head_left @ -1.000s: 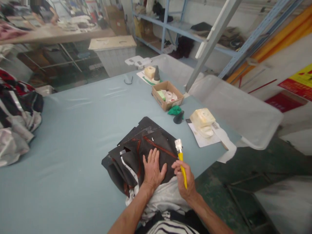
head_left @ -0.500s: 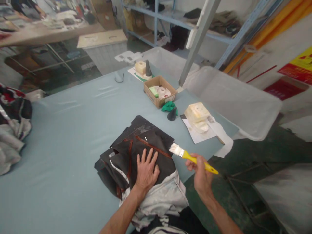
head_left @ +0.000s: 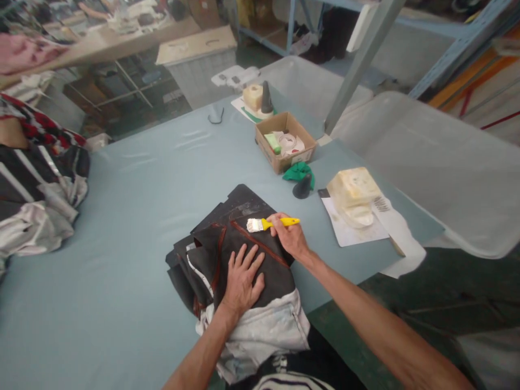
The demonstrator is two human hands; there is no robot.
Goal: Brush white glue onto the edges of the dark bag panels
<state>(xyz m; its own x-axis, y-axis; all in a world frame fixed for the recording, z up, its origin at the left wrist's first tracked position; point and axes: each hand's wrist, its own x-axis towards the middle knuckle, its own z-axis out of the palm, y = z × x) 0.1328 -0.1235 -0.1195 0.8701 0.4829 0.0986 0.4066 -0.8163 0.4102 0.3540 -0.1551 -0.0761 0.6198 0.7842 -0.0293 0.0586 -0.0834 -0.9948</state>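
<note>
My left hand (head_left: 242,279) lies flat with fingers spread on a dark garment (head_left: 273,277) that has reddish-brown strips along its seams and a pale grey lining. A flat black board (head_left: 244,199) shows at the garment's far side. In my right hand (head_left: 287,234) is a paintbrush (head_left: 284,221) with a yellow handle, gripped by the fingers. Its white-coated bristles point left, over the upper part of the garment near a reddish-brown strip. Whether the bristles touch the cloth I cannot tell.
Right of the garment, a cream block-like container (head_left: 353,187) stands on a white sheet (head_left: 339,230). Behind are a black cone (head_left: 303,187), a green cloth (head_left: 298,170) and a cardboard box (head_left: 293,155). Another person's arm (head_left: 12,132) and striped garments (head_left: 36,189) are at left.
My right hand has carried the paintbrush leftward and up, from beside the garment to over it. My left hand stays on the garment. The view has turned slightly left and down.
</note>
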